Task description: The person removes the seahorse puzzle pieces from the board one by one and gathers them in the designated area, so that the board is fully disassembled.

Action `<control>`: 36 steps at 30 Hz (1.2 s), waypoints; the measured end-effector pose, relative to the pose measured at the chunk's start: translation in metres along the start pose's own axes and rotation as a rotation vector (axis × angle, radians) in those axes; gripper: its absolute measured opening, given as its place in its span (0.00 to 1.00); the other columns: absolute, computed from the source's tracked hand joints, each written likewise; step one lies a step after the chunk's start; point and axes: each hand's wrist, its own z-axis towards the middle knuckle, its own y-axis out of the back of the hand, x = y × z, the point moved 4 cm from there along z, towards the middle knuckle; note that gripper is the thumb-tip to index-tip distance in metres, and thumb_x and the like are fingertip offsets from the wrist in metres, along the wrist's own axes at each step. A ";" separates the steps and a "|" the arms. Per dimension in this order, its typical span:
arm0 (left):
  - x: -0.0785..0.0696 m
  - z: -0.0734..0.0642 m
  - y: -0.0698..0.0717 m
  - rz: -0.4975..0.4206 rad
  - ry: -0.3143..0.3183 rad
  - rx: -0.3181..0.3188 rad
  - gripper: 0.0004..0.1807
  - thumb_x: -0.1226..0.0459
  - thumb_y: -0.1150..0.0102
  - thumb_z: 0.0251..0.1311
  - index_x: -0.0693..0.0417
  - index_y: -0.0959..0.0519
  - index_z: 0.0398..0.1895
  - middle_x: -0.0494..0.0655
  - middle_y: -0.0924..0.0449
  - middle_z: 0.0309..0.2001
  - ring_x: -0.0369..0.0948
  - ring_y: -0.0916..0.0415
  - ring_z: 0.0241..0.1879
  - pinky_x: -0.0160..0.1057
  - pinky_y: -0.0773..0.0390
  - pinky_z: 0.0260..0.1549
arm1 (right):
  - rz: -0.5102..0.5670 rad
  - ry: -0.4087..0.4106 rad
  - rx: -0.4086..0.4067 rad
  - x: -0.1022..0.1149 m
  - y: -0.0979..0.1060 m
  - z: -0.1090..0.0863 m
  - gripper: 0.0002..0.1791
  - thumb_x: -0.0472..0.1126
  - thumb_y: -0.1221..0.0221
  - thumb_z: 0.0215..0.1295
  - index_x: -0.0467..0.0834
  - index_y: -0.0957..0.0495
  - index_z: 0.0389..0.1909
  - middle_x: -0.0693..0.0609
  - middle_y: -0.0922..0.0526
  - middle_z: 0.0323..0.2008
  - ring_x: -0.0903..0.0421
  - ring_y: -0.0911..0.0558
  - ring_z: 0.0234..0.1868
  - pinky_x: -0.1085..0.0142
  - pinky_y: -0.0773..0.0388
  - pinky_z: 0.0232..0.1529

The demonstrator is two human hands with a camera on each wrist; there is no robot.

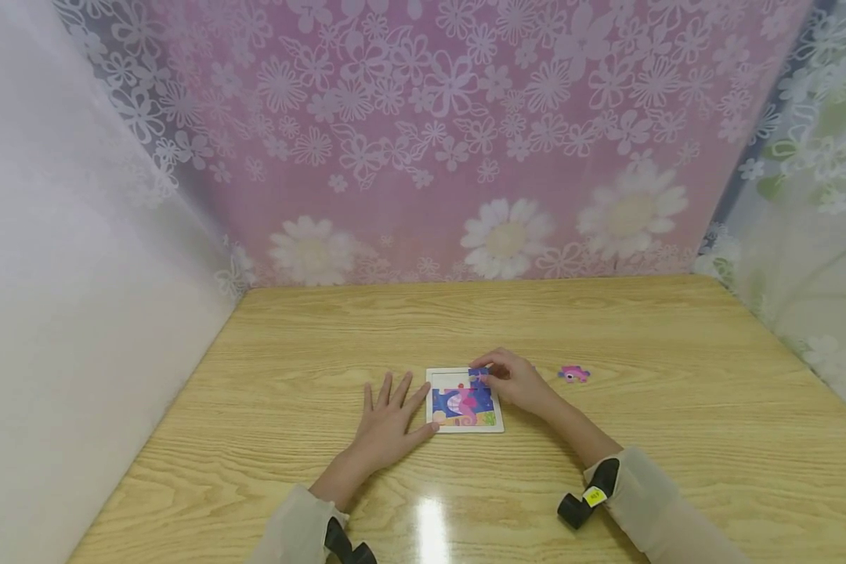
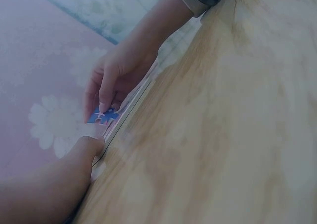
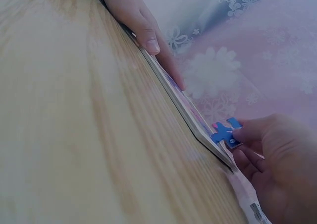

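A square jigsaw puzzle in a white frame (image 1: 465,429) lies on the table, its lower rows filled with blue and pink pieces. Between thumb and fingers my right hand (image 1: 518,385) pinches a blue puzzle piece (image 3: 226,133) at the puzzle's upper right corner. In the right wrist view that piece is tilted, close over the frame's edge. My left hand (image 1: 389,427) lies spread on the table with thumb and index finger touching the frame's left side. A white bare part of the tray shows at the upper left, with a small red spot beside it.
A loose pink puzzle piece (image 1: 574,374) lies on the wooden table (image 1: 310,337) right of my right hand. Another bit of pink shows just behind that hand. Flowered curtain (image 1: 451,157) closes off the back, and pale sheets stand at both sides.
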 end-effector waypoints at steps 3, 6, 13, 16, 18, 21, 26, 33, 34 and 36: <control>-0.001 0.000 0.001 0.000 -0.002 -0.001 0.39 0.34 0.66 0.60 0.41 0.44 0.70 0.54 0.53 0.70 0.58 0.65 0.67 0.64 0.69 0.57 | 0.007 0.001 0.007 0.001 0.000 -0.001 0.12 0.32 0.43 0.62 0.44 0.21 0.45 0.51 0.22 0.42 0.55 0.25 0.37 0.62 0.26 0.40; -0.002 -0.001 0.001 0.003 -0.005 -0.001 0.38 0.35 0.66 0.60 0.41 0.44 0.70 0.54 0.54 0.70 0.58 0.65 0.67 0.64 0.70 0.57 | 0.006 0.015 0.008 0.003 0.001 -0.001 0.12 0.32 0.43 0.62 0.42 0.21 0.45 0.49 0.22 0.42 0.55 0.24 0.36 0.63 0.25 0.38; -0.002 0.000 0.000 0.010 -0.008 -0.003 0.38 0.34 0.66 0.60 0.41 0.44 0.70 0.54 0.54 0.70 0.58 0.66 0.67 0.64 0.70 0.57 | 0.033 -0.016 0.016 0.004 0.006 0.001 0.11 0.33 0.43 0.63 0.42 0.20 0.46 0.50 0.21 0.40 0.56 0.24 0.35 0.64 0.26 0.36; -0.002 0.000 0.000 0.003 -0.008 -0.005 0.38 0.35 0.66 0.60 0.41 0.44 0.70 0.54 0.54 0.70 0.59 0.66 0.67 0.64 0.70 0.57 | 0.044 -0.023 0.025 0.006 0.009 0.001 0.11 0.33 0.43 0.63 0.43 0.21 0.46 0.50 0.21 0.42 0.55 0.24 0.36 0.62 0.26 0.38; -0.002 0.000 0.000 0.000 -0.008 -0.004 0.38 0.35 0.66 0.60 0.41 0.44 0.70 0.54 0.54 0.70 0.59 0.66 0.67 0.64 0.70 0.57 | 0.045 -0.033 0.026 0.007 0.012 0.000 0.11 0.33 0.44 0.63 0.43 0.21 0.46 0.50 0.21 0.43 0.55 0.23 0.37 0.61 0.26 0.39; -0.003 0.000 0.000 0.000 -0.008 -0.005 0.38 0.35 0.65 0.60 0.42 0.44 0.70 0.55 0.54 0.70 0.59 0.65 0.67 0.64 0.70 0.57 | 0.044 -0.051 0.024 0.008 0.019 -0.002 0.12 0.33 0.44 0.63 0.44 0.21 0.46 0.50 0.21 0.45 0.55 0.22 0.39 0.61 0.26 0.40; -0.002 -0.001 0.000 -0.008 -0.013 -0.016 0.38 0.36 0.64 0.61 0.43 0.43 0.70 0.55 0.53 0.70 0.59 0.65 0.67 0.64 0.69 0.57 | 0.052 -0.062 0.020 0.008 0.031 -0.006 0.13 0.33 0.44 0.63 0.42 0.21 0.48 0.48 0.21 0.46 0.55 0.22 0.38 0.64 0.25 0.37; -0.002 -0.001 -0.001 -0.018 -0.017 -0.015 0.38 0.36 0.63 0.61 0.43 0.43 0.70 0.56 0.53 0.70 0.59 0.65 0.67 0.65 0.69 0.57 | 0.040 -0.041 0.012 0.005 0.052 -0.017 0.12 0.34 0.44 0.64 0.39 0.23 0.48 0.44 0.22 0.45 0.54 0.22 0.36 0.65 0.24 0.32; -0.002 -0.001 -0.001 -0.019 -0.018 -0.016 0.38 0.36 0.63 0.61 0.43 0.43 0.70 0.56 0.53 0.70 0.59 0.65 0.67 0.65 0.69 0.57 | 0.031 -0.048 0.008 0.010 0.056 -0.019 0.12 0.33 0.45 0.64 0.38 0.23 0.48 0.43 0.22 0.45 0.53 0.22 0.36 0.64 0.24 0.32; -0.002 -0.001 0.000 -0.023 -0.019 -0.017 0.38 0.36 0.63 0.61 0.44 0.42 0.70 0.56 0.53 0.70 0.59 0.65 0.67 0.65 0.69 0.57 | 0.016 -0.048 0.004 0.014 0.062 -0.023 0.12 0.32 0.45 0.64 0.37 0.23 0.48 0.43 0.22 0.46 0.52 0.23 0.36 0.65 0.24 0.34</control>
